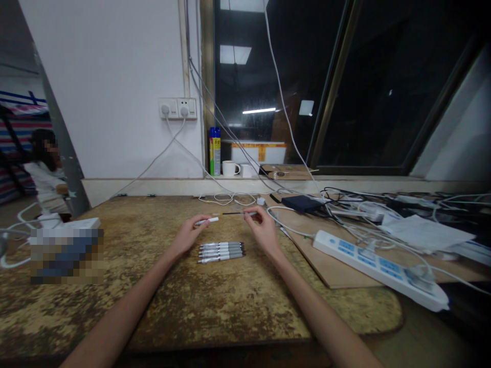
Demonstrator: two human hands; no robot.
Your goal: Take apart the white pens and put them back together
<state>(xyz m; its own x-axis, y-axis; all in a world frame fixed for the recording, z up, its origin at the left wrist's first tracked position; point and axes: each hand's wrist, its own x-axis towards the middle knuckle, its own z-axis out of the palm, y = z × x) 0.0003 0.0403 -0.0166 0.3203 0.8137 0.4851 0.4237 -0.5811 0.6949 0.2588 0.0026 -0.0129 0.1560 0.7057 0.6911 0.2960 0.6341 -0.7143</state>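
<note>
My left hand (191,232) is closed on a white pen barrel (207,221) that points to the right. My right hand (264,229) pinches one end of a thin dark refill (232,213), which stretches left toward the barrel. Both hands hover just above a worn, mottled wooden table (161,286). Right below them, several grey-and-white pens (221,252) lie side by side in a neat row on the table.
A white power strip (378,268) and a tangle of cables (356,209) cover the right side, next to paper sheets (425,230). On the sill stand a spray can (215,151) and a white mug (229,168). A seated person (44,171) is at far left.
</note>
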